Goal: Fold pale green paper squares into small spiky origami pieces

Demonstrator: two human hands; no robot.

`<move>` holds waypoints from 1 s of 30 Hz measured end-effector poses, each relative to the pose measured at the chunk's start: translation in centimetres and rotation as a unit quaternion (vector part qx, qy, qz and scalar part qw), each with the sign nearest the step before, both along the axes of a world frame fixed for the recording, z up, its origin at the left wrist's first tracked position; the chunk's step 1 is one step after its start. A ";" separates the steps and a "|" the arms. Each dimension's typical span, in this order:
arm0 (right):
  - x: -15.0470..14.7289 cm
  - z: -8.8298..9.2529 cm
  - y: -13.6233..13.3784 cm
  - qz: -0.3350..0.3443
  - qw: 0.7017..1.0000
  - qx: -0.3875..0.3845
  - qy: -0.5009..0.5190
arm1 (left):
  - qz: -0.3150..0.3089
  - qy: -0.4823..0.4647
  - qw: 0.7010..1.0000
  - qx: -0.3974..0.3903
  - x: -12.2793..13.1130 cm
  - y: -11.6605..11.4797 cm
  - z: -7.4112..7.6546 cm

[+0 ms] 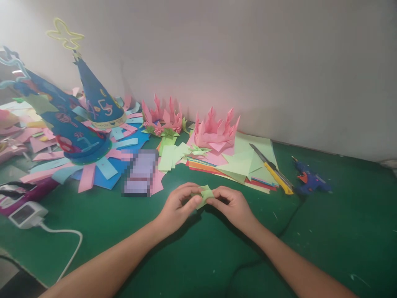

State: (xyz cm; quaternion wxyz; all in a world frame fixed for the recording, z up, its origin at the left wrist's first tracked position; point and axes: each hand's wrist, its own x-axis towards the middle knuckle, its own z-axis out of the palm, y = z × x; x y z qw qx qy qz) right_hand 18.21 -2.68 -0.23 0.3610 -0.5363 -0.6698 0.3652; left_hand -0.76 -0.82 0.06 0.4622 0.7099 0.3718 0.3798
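Observation:
A small piece of light green paper [205, 193], folded, is pinched between my two hands above the green table [198, 256]. My left hand [182, 203] grips its left side, thumb in front and fingers behind. On its right edge, my right hand [232, 203] closes with thumb and forefinger. Just beyond lies a stack of coloured paper sheets [257, 155], mostly pale green on top. A pink folded-paper crown [214, 132] rests on the stack, with a green paper leaf shape [197, 150] at its front.
Right of the stack lie a yellow box cutter [277, 176], blade out, and a blue glue gun [312, 178] with its cord. Another pink crown [163, 118], a blurred phone [140, 171], blue cone hats [96, 91] and a white plug adapter [27, 214] are on the left.

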 end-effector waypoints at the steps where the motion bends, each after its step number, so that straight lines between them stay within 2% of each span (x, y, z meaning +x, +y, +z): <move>1: 0.0 0.0 0.0 0.001 1.000 0.000 -0.008 | 0.004 0.003 1.000 0.000 0.0 0.0 0.0; 5: -0.2 0.1 -0.1 -0.004 1.000 -0.007 -0.005 | 0.029 0.029 0.999 0.008 0.3 -0.1 0.0; 10: -0.3 -0.1 -0.1 -0.002 0.993 -0.053 0.109 | 0.033 0.031 0.999 0.012 0.4 -0.1 -0.1; 15: -0.2 0.3 0.1 -0.007 0.978 -0.111 0.176 | 0.071 0.023 0.996 -0.046 0.3 -0.3 -0.2; 20: -0.3 0.8 0.1 -0.001 0.978 -0.139 0.153 | 0.061 -0.033 0.991 -0.112 0.5 -0.4 -0.3; 30: -0.2 0.8 0.1 0.001 0.983 -0.131 0.127 | 0.048 -0.005 0.992 -0.115 0.4 -0.3 -0.1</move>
